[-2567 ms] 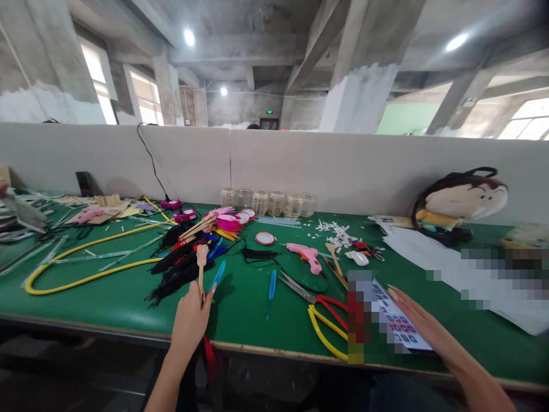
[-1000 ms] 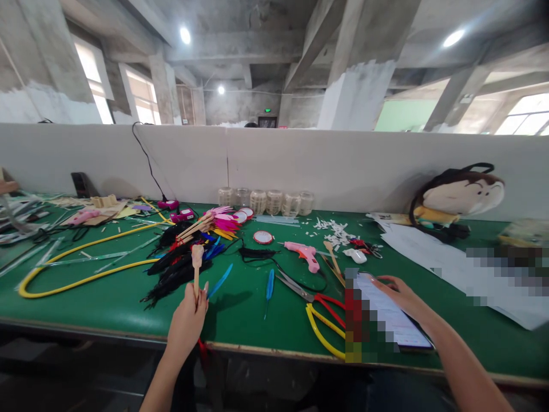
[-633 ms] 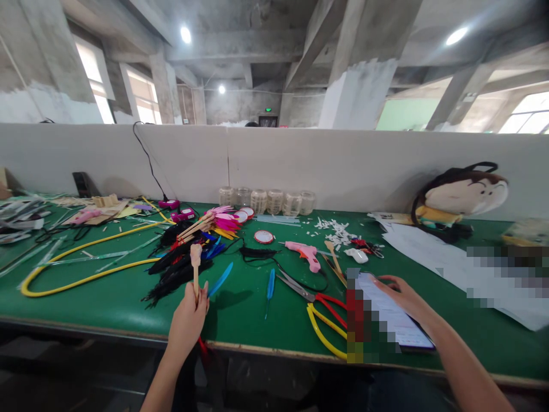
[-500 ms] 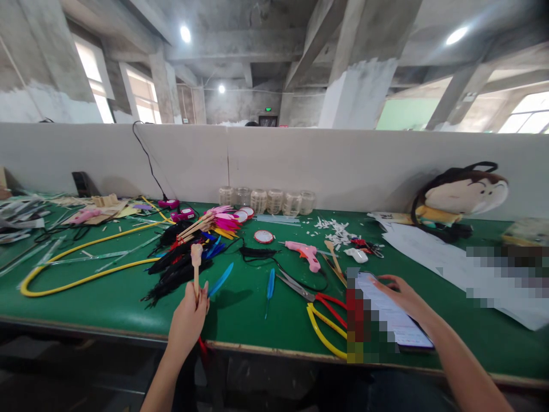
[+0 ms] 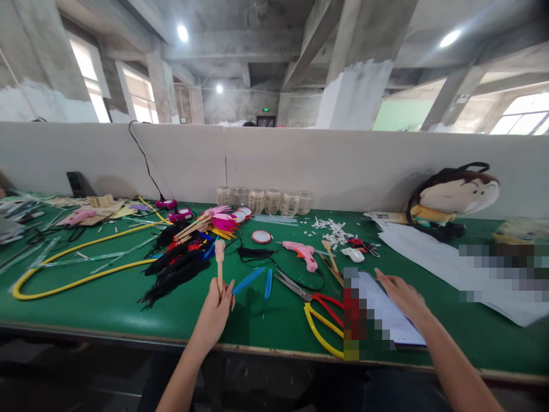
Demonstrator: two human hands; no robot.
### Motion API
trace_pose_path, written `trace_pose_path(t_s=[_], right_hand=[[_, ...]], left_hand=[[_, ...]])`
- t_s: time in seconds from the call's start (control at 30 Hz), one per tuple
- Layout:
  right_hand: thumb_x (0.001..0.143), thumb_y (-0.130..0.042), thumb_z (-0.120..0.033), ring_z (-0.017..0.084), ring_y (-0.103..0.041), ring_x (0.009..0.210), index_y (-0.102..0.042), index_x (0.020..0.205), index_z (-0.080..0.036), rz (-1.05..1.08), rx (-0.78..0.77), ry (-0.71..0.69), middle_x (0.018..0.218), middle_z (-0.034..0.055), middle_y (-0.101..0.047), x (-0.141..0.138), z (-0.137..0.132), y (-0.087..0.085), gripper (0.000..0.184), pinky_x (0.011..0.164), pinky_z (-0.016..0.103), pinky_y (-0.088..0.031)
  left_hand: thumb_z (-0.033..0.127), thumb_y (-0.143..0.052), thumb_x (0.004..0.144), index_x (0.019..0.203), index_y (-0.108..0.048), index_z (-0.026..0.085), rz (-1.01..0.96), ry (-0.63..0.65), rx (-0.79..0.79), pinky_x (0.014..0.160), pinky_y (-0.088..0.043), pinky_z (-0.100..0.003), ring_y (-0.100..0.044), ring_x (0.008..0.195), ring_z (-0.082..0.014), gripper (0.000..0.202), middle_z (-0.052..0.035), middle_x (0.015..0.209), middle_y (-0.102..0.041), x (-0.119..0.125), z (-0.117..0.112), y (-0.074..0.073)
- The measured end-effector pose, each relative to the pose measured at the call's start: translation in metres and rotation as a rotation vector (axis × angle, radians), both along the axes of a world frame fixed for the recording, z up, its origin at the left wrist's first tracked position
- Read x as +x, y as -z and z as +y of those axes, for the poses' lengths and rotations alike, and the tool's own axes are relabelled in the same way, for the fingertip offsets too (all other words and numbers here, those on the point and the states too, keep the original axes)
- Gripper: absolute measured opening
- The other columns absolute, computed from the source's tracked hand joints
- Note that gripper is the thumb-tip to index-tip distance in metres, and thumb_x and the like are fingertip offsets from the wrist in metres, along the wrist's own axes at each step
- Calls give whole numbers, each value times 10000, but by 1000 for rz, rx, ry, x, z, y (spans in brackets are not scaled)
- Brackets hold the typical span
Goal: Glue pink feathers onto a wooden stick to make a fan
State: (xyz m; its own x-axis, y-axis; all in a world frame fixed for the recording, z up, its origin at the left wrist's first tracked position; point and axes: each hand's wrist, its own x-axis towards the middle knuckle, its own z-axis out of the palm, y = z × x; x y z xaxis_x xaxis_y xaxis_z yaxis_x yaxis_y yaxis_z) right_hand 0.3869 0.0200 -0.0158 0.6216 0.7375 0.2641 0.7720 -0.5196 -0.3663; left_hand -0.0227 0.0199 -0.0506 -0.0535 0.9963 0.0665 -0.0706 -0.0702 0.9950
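My left hand (image 5: 214, 315) is closed around a thin wooden stick (image 5: 220, 263) with a carved knob on top, held upright above the table's front. A blue feather (image 5: 252, 278) sticks out to the right from the same fingers. Just beyond its tip another blue feather (image 5: 268, 284) lies on the green table. My right hand (image 5: 405, 297) hovers over or rests on a phone (image 5: 388, 309) with a lit screen, fingers stretched out; whether they touch it I cannot tell. Scissors (image 5: 313, 297) with red and yellow handles lie between the hands, partly pixelated.
A pink glue gun (image 5: 302, 253) lies past the scissors, its cord curling nearby. Black feathers (image 5: 175, 277) and feathered sticks (image 5: 210, 220) are heaped left of centre. Several glass jars (image 5: 272, 202) line the partition. White sheets (image 5: 424, 257) and a plush bag (image 5: 446, 200) occupy the right.
My left hand has moved right with the stick and blue feather, and the feather now points more sideways. My right hand has shifted slightly over the phone, whose screen content has changed.
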Motion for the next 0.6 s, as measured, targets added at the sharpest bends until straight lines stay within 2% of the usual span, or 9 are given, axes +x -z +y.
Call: trace_pose_path(t_s=[0.07,0.1,0.17,0.3,0.43,0.5,0.6], right_hand=[[787,-285,-594,394,-520,908,-611,946,-115,-26,-23,77,1016,269,-552,-15,-7,-10,601,658,464,-370],[799,-246,-588,405,-474,982,-578,1004,-129,-55,-22,91,1084,252,-518,-25,-10,-16,602,705,485,-358],[818,-266,-540,370,-441,1032,-547,1023,-169,-154,47,33,1100,185,-512,-49,-15,-27,509,788,488,-340],[823,-327,-474,312,-457,1015,-539,973,-209,-178,117,-248,1063,98,-551,-100,-17,-41,371,812,469,-357],[846,-328,-460,242,-479,1003,-521,981,-214,-51,189,-675,1032,76,-570,-145,-23,-39,341,862,407,-357],[854,-341,-458,208,-487,1000,-503,1029,-202,58,170,-855,1042,78,-564,-164,-28,-37,350,874,358,-365],[861,-347,-457,177,-508,958,-513,1026,-211,228,87,-1017,1019,57,-574,-187,-37,-38,340,850,308,-387]], left_hand=[[520,-538,715,676,-378,209,42,32,12,443,-325,-168,-379,452,-51,352,93,545,-374,5,0,1],[514,-526,729,675,-376,208,60,48,14,438,-317,-170,-370,450,-52,345,93,540,-375,7,0,2],[514,-509,742,674,-366,209,66,75,10,440,-313,-170,-357,451,-52,345,95,536,-366,11,-2,4],[537,-533,712,687,-361,208,-40,143,-33,461,-334,-160,-357,460,-41,372,100,554,-347,25,-11,4],[538,-637,609,669,-360,204,-251,165,-132,461,-345,-136,-349,445,-17,439,110,558,-322,42,-22,-6],[536,-688,538,646,-353,200,-331,140,-171,441,-331,-123,-347,432,-8,486,116,540,-315,48,-25,-12],[544,-723,454,625,-351,197,-394,83,-203,398,-290,-111,-339,409,-1,537,124,510,-308,54,-28,-21]])
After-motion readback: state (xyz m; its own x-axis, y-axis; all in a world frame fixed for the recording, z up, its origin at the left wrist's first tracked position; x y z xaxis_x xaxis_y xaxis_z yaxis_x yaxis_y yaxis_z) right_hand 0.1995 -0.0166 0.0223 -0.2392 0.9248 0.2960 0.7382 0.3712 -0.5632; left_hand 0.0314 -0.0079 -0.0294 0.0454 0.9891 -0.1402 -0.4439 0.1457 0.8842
